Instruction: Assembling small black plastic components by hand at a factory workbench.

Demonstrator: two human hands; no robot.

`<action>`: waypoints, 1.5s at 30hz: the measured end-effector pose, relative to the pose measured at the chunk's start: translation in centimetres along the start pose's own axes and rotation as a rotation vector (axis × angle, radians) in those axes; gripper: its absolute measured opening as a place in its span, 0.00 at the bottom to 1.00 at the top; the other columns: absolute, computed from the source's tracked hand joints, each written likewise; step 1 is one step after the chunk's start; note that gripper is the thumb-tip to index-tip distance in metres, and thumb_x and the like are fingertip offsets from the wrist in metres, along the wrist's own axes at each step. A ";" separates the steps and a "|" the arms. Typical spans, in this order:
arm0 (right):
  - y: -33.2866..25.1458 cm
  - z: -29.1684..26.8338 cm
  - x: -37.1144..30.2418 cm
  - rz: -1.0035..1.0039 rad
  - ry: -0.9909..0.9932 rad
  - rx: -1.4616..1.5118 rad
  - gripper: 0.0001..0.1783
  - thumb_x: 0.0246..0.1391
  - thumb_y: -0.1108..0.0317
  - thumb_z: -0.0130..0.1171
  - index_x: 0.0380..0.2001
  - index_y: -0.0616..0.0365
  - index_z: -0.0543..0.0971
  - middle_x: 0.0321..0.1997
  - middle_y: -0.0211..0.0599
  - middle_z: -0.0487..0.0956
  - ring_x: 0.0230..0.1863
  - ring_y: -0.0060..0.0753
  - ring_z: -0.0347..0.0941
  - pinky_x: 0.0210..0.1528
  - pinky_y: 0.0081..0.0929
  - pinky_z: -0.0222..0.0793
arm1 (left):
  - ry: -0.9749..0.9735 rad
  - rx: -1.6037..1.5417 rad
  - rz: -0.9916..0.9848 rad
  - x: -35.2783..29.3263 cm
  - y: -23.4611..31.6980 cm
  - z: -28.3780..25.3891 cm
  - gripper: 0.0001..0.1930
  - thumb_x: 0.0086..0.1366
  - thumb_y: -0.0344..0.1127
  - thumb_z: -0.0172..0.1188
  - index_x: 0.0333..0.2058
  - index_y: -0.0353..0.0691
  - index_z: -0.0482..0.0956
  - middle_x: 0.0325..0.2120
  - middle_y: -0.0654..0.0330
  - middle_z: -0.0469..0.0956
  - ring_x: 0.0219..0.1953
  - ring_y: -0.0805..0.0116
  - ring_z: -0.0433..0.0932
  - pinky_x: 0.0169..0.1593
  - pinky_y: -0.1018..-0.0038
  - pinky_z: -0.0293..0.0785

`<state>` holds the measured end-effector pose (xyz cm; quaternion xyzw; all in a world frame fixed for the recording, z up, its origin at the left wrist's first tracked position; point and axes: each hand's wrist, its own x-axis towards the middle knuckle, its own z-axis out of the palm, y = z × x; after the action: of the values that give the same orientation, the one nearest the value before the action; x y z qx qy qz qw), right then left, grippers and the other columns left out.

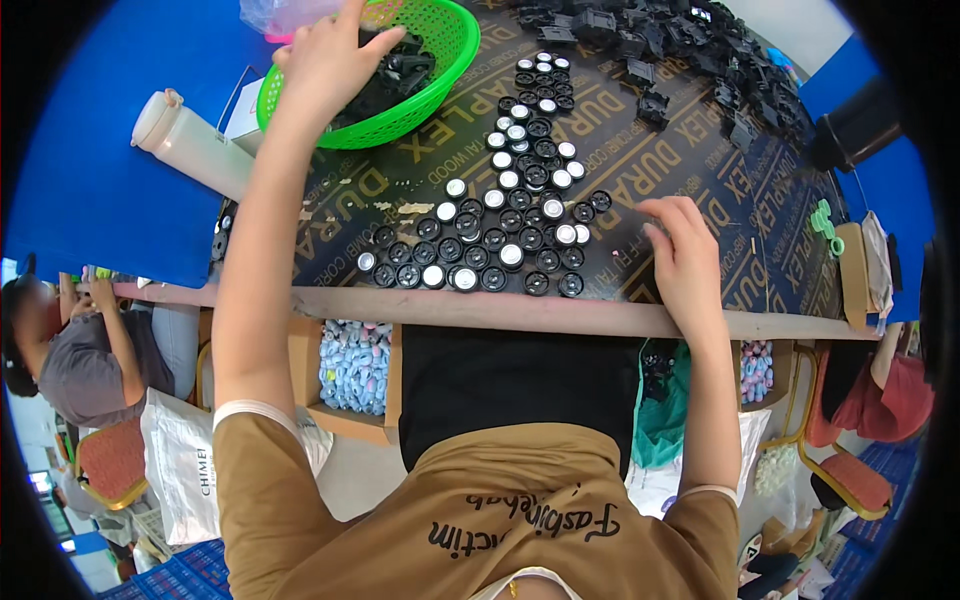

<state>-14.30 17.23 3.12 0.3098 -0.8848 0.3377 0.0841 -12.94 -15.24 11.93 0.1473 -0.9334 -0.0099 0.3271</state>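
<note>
My left hand reaches over the rim of a green plastic basket at the far left of the table. Its fingers are spread, with nothing visible in them. Black plastic parts fill the basket. My right hand hovers over the dark table near its front edge, fingers loosely bent and thumb apart, holding nothing that shows. To its left lies a spread of small black toy wheels, some showing white or silver faces. The nearest wheel is a short way from my fingertips.
Black moulded parts heap at the far right. A pale bottle stands left of the basket. Green rings and a cardboard box sit at the right edge. Boxes of blue-pink pieces are below the table. Other people sit at both sides.
</note>
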 end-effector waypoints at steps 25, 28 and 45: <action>1.2 3.6 2.2 -0.348 -0.203 -0.133 0.10 0.48 0.66 0.55 0.36 0.52 0.72 0.36 0.35 0.72 0.31 0.41 0.74 0.29 0.37 0.69 | -0.480 -0.287 0.579 2.6 20.3 19.7 0.23 0.50 0.48 0.62 0.43 0.44 0.73 0.35 0.51 0.75 0.44 0.54 0.73 0.46 0.63 0.70; 1.4 3.4 1.9 -0.328 -0.176 -0.183 0.10 0.49 0.67 0.55 0.36 0.55 0.70 0.33 0.38 0.70 0.28 0.43 0.73 0.27 0.38 0.68 | -0.583 -0.693 0.343 2.4 18.6 15.5 0.31 0.42 0.38 0.67 0.49 0.40 0.70 0.39 0.50 0.75 0.43 0.59 0.74 0.46 0.69 0.71; 2.3 0.5 3.5 0.668 -0.280 1.503 0.10 0.54 0.65 0.41 0.21 0.53 0.65 0.20 0.24 0.63 0.11 0.09 0.45 0.11 0.11 0.39 | -0.719 -2.345 -0.645 -14.3 7.2 -0.3 0.27 0.63 0.39 0.49 0.56 0.31 0.56 0.42 0.51 0.70 0.43 0.59 0.71 0.47 0.66 0.71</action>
<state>-18.41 16.53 2.72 0.0435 -0.4713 0.8038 -0.3603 -4.06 -4.33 4.27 -0.0210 -0.3223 -0.9460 -0.0274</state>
